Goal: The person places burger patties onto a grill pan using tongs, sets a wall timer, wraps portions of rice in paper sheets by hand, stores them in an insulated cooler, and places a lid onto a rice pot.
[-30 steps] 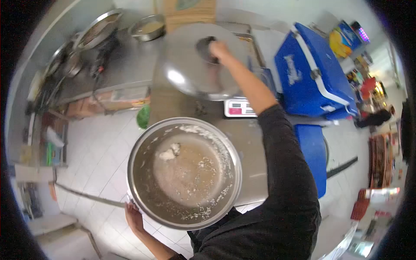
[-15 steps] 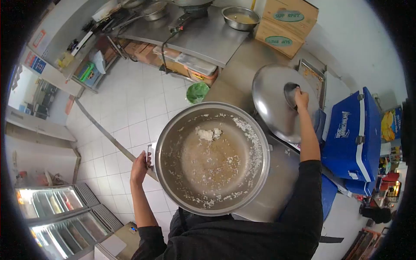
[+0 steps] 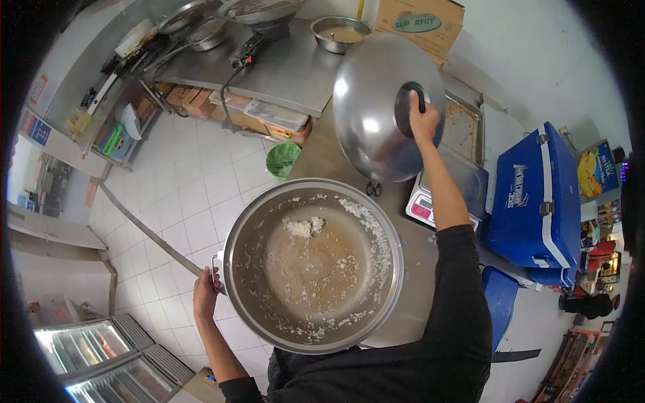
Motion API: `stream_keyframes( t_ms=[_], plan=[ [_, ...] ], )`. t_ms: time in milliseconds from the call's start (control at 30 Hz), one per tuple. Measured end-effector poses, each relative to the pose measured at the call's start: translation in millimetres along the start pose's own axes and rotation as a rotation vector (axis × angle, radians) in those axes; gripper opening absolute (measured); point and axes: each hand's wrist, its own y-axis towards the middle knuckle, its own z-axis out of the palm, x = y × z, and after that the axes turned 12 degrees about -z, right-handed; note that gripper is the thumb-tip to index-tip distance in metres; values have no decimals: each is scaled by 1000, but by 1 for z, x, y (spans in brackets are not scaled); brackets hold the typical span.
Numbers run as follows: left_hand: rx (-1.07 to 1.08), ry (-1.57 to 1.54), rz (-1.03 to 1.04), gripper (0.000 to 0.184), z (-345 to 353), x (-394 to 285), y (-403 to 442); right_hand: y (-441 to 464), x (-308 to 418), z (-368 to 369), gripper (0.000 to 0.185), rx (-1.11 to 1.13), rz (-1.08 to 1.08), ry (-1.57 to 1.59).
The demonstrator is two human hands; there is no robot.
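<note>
A large round metal pot (image 3: 312,265) is in front of me, with a clump of white rice (image 3: 304,227) and scattered grains stuck inside. My left hand (image 3: 206,293) is closed on the pot's side handle (image 3: 216,271). Above and to the right of the pot, my right hand (image 3: 423,119) grips the black knob of a big domed metal lid (image 3: 376,114). The lid is tilted over the steel counter (image 3: 316,151), apart from the pot. A white scale (image 3: 424,207) lies by my right forearm, and a pair of scissors (image 3: 373,189) shows just below the lid.
Blue coolers (image 3: 527,201) stand at the right. A cardboard box (image 3: 423,27), a metal bowl (image 3: 339,33) and a tray (image 3: 465,127) are at the back. A green basin (image 3: 283,160) is beside the counter. Another person (image 3: 588,303) is at the far right.
The lid has lifted and shifted left with my right hand, and the scale and scissors now show. My left hand still holds the pot handle. The head view has swung since the first frame.
</note>
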Motion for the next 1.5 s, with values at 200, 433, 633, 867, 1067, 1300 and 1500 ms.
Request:
stream_keyframes(
  t_ms=[200,433,633,867,1067,1300,1500],
  plan=[
    [45,-31,-1,31,13,-6,-12,13,9,51,66,79,-54,-126],
    [17,-33,-33,32,0,-2,-4,7,8,0,71,258,146,-244],
    [52,-9,-43,31,-9,5,3,-17,-93,-50,78,217,345,-528],
    [-80,-38,-58,31,16,-1,-4,-49,-164,-113,82,224,508,-670],
    [68,11,-74,39,-20,11,21,-71,-190,-140,86,175,603,-710],
    [-72,-42,-88,32,16,-1,2,-81,-213,-147,87,239,667,-714],
    [-92,-56,-94,32,18,0,1,-90,-200,-147,85,236,589,-706]
  ],
)
